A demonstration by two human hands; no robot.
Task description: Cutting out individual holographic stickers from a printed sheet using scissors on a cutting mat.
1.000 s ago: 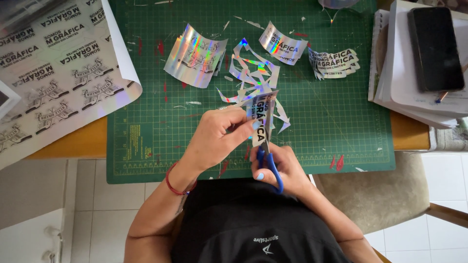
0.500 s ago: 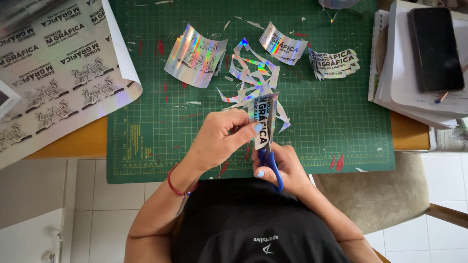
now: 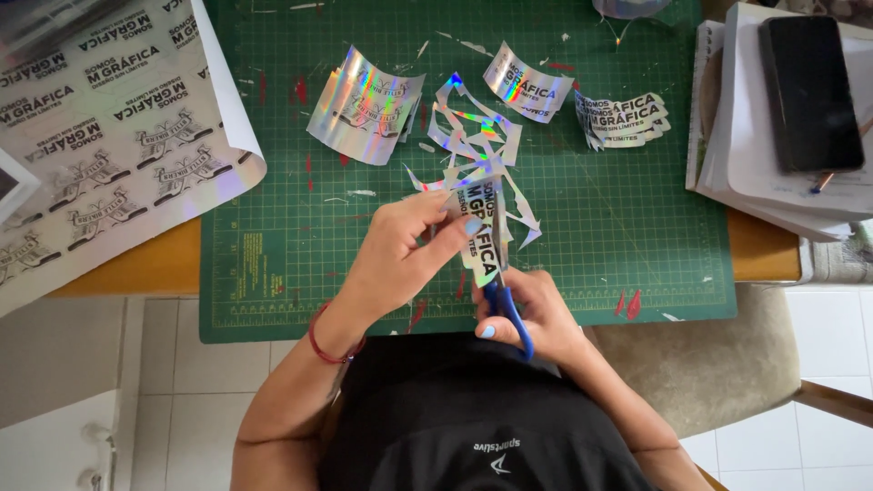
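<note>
Fingers (image 3: 459,227) of left hand (image 3: 400,255) pinched holographic sticker strip (image 3: 482,232) upright over green cutting mat (image 3: 618,236) | right hand (image 3: 536,314) fingers curled through blue scissors (image 3: 507,314) handles, blades on strip | offcuts pile (image 3: 473,136) at 12 o'clock of strip | sticker sheet (image 3: 100,136) at 10 o'clock | phone (image 3: 809,91) at 2 o'clock, desk (image 3: 764,255) edge

A black phone (image 3: 809,91) is lying on stacked papers (image 3: 773,186); a printed sticker sheet (image 3: 100,136) is overhanging the green cutting mat (image 3: 618,236).
</note>
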